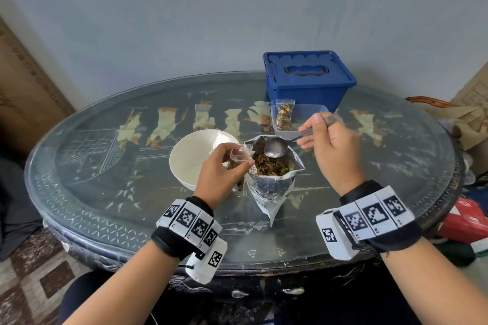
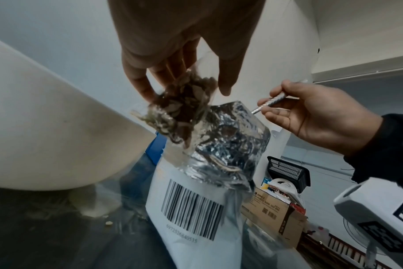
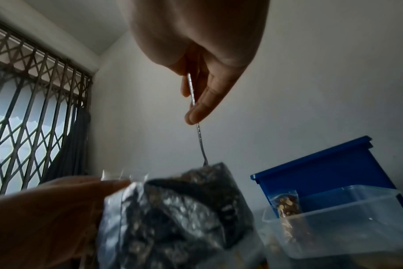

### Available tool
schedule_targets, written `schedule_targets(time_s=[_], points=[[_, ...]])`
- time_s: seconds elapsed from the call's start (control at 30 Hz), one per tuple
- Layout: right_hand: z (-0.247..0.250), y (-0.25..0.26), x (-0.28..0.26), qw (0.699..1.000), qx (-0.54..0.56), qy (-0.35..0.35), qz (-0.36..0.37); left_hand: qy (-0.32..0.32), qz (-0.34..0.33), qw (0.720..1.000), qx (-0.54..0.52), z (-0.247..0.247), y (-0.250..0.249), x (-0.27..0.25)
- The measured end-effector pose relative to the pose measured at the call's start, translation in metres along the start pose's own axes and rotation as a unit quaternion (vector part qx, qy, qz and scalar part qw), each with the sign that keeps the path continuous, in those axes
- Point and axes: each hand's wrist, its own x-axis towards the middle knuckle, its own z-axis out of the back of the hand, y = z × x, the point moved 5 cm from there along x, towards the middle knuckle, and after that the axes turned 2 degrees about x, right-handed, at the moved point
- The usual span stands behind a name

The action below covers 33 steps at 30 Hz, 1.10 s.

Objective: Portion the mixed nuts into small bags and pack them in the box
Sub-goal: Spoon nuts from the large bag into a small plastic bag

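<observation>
Where the oval glass-topped surface is meeting a pale blue-grey wall, painted robed figures are showing under the glass. Cardboard is leaning at far left; a grilled window is showing in the right wrist view.

A foil pouch is standing upright at centre, mouth open upward, nuts showing inside; its long axis is running vertical, barcode side facing the person.

Left hand is pinching a small clear bag just left of the pouch mouth, thumb and fingers clamped on its upper part. Bag is hanging long axis down, nuts filling its lower part, mouth pointing up.

Right hand is holding a spoon, thumb and fingers closed on the handle. Handle is running from upper right down-left; spoon's bowl is hovering over the pouch mouth and looking empty.

A white bowl is sitting just left of the pouch, partly behind the left hand. A clear tub is sitting behind the pouch, a filled bag leaning upright against its left wall. A blue lidded box is standing behind the tub, touching or nearly so.
</observation>
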Motion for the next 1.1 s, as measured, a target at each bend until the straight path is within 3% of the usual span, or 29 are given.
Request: schedule_targets(time_s=[0.33,0.47,0.63,0.77,0.9,1.1], points=[[-0.026,0.002,-0.033,0.975,-0.118,0.113,0.153,-0.005,0.004,0.999,0.035,-0.006,0.0,-0.003],[-0.025,-0.002,-0.038,0.971,-0.147,0.108,0.154,-0.002,0.003,0.999,0.041,-0.008,0.002,-0.003],[-0.024,-0.003,-0.036,0.984,-0.118,0.08,0.106,-0.002,0.009,0.999,0.05,-0.01,0.005,-0.003],[-0.026,-0.022,-0.032,0.994,-0.074,0.052,-0.055,-0.003,0.011,0.999,0.05,-0.009,0.004,-0.005],[-0.023,-0.032,-0.027,0.981,0.009,-0.002,-0.192,-0.001,0.016,0.999,0.051,-0.01,0.005,-0.004],[-0.011,-0.043,-0.023,0.955,0.086,-0.075,-0.274,0.009,0.022,0.998,0.056,-0.008,0.006,-0.003]])
